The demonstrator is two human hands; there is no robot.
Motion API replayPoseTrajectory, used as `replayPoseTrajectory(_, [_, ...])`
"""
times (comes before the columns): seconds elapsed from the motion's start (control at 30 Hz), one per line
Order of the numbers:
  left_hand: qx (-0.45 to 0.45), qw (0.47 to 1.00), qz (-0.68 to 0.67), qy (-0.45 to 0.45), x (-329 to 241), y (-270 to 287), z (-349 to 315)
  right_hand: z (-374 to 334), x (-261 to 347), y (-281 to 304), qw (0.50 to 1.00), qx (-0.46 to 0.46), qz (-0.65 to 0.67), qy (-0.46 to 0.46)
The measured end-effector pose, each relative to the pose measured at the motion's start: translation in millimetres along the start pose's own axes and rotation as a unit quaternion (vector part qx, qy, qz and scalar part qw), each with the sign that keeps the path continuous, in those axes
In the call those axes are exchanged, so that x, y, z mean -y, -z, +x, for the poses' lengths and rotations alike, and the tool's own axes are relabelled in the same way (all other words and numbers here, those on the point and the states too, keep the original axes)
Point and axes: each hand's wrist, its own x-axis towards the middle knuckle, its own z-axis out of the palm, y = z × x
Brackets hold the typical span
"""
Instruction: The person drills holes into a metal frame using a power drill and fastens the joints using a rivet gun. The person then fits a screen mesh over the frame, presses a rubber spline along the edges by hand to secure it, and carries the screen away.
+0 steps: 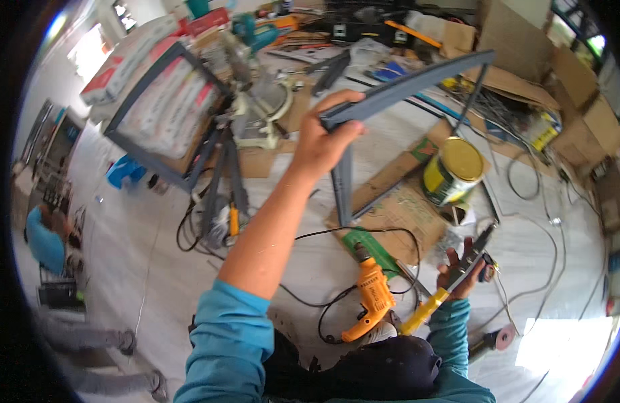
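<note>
Left hand point(325, 144), gripping the grey frame point(410, 82) at its near corner, should steady it (no twisting); right hand point(461, 274), loosely cradling the yellow-handled tool point(437, 301), should firm up.

Dark grey frame point(417, 82), orange drill point(373, 295), yellow tool handle point(424, 313), gold-lidded can point(452, 173), teal sleeves point(232, 329), brown cardboard point(400, 221)

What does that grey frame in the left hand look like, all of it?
The grey frame has long, slim bars with a smooth, metal-like look, joined at corners around an open middle. It stands on edge, its lower bar seeming to rest on brown cardboard. The left hand grips one upper corner.
</note>
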Motion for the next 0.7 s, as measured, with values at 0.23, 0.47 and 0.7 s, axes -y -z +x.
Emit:
replayPoseTrajectory(0.23, [0.008,0.999,-0.035,0.002,16.3,-12.5,-0.8,47.7,56.2,-145.5,0.985,0.011,-0.169,-0.014])
replayPoseTrajectory(0.47, [0.003,0.994,-0.112,-0.01,22.8,2.6,12.9,58.9,62.6,-268.2,0.929,0.302,-0.209,0.051])
replayPoseTrajectory(0.7, [-0.044,0.991,-0.124,0.003,17.6,-7.9,15.9,23.3,-66.0,-245.3,0.857,0.112,-0.453,0.22])
